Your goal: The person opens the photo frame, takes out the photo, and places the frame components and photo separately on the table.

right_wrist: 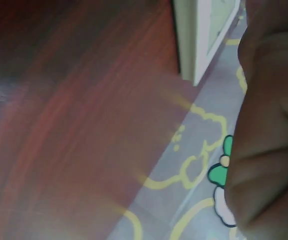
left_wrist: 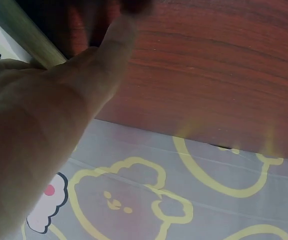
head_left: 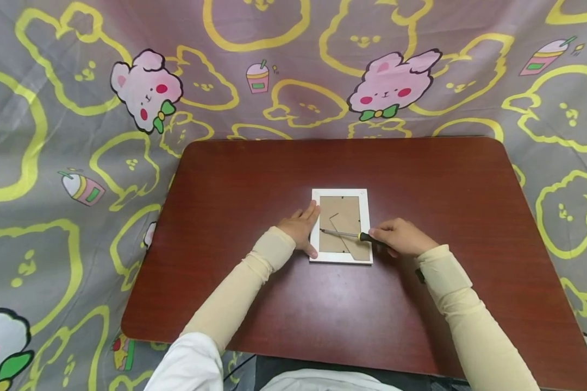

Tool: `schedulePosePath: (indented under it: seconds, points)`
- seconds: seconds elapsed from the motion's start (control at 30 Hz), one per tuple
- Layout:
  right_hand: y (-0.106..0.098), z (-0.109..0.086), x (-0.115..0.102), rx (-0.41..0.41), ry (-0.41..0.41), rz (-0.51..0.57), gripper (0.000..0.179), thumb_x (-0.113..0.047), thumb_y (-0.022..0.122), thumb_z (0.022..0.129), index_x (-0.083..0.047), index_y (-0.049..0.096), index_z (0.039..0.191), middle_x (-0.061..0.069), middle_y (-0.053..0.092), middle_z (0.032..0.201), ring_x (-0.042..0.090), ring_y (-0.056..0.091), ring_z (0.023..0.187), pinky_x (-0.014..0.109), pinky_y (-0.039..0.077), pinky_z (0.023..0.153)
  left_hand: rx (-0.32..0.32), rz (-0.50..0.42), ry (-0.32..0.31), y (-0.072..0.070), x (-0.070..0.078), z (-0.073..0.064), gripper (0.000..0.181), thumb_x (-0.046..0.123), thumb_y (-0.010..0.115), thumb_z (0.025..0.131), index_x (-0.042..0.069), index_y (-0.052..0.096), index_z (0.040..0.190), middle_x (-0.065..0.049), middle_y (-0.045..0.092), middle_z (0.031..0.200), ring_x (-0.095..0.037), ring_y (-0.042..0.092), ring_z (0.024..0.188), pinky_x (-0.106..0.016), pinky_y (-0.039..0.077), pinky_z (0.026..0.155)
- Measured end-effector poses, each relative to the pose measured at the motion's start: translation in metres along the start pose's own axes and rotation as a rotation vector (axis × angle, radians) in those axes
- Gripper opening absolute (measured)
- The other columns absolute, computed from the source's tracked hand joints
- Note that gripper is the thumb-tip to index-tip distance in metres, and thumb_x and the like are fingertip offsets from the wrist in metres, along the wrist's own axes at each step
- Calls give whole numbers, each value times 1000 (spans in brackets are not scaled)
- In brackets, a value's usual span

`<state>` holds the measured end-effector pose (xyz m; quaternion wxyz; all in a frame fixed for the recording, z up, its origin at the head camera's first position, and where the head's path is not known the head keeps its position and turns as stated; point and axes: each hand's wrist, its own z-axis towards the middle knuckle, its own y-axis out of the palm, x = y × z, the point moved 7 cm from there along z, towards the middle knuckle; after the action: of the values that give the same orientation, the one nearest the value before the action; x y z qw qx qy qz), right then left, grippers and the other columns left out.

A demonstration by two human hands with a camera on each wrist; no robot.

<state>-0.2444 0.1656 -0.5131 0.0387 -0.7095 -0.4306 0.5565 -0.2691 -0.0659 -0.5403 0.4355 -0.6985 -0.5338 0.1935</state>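
Observation:
A white picture frame (head_left: 339, 257) lies back side up on the table, its brown backing board (head_left: 339, 209) showing. Small dark tabs sit along the board's edges, and a flap-like stand is outlined on it. My left hand (head_left: 299, 228) rests against the frame's left side, fingers spread. In my right hand (head_left: 405, 237) I hold a screwdriver (head_left: 344, 234) by its black and yellow handle. The shaft lies across the backing and its tip meets the left inner edge of the frame. The left wrist view shows the hand (left_wrist: 59, 100) beside the frame's edge; the right wrist view shows the frame's corner (right_wrist: 196, 60).
The reddish-brown wooden table (head_left: 254, 168) has rounded corners and extends on all sides of the frame. A grey cloth (head_left: 293, 108) with yellow outlines and pink rabbits hangs behind and beside it.

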Motion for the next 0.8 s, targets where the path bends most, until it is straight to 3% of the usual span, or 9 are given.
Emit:
schedulePosePath:
  seconds: [0.17, 0.33, 0.47, 0.67, 0.8]
  points:
    - [-3, -1, -3, 37, 29, 14, 40, -33, 57, 102, 1, 66, 82, -2, 47, 48, 14, 47, 45, 27, 32, 45, -1, -14, 3, 0, 1, 1, 137, 53, 87, 69, 15, -6, 163, -3, -15, 167, -39, 15, 151, -57, 28, 114]
    - [0, 2, 4, 55, -18, 27, 41, -33, 61, 101, 1, 61, 78, -3, 47, 51, 15, 46, 48, 28, 35, 47, -10, -20, -4, 0, 0, 1, 137, 52, 87, 70, 15, -6, 163, -3, -16, 167, -38, 13, 151, -58, 28, 114]
    - [8, 6, 16, -8, -44, 107, 40, -31, 60, 102, 4, 60, 82, -1, 47, 55, 14, 45, 50, 27, 34, 48, -7, -18, -4, -2, 2, -1, 136, 51, 87, 70, 14, -5, 163, -4, -14, 167, -39, 14, 151, -57, 29, 114]
    - [18, 13, 40, -89, 37, 274, 38, -31, 60, 103, 5, 61, 90, 0, 44, 56, 11, 39, 48, 23, 30, 43, -5, -38, 4, -2, 3, -1, 135, 48, 88, 71, 13, -4, 163, -6, -14, 167, -41, 14, 150, -59, 28, 114]
    - [15, 15, 39, -81, -14, 183, 38, -34, 62, 101, 1, 60, 87, 0, 47, 57, 12, 41, 49, 25, 32, 44, -12, -38, -4, -1, 2, 1, 136, 49, 88, 70, 14, -5, 163, -4, -16, 167, -41, 13, 150, -59, 27, 114]
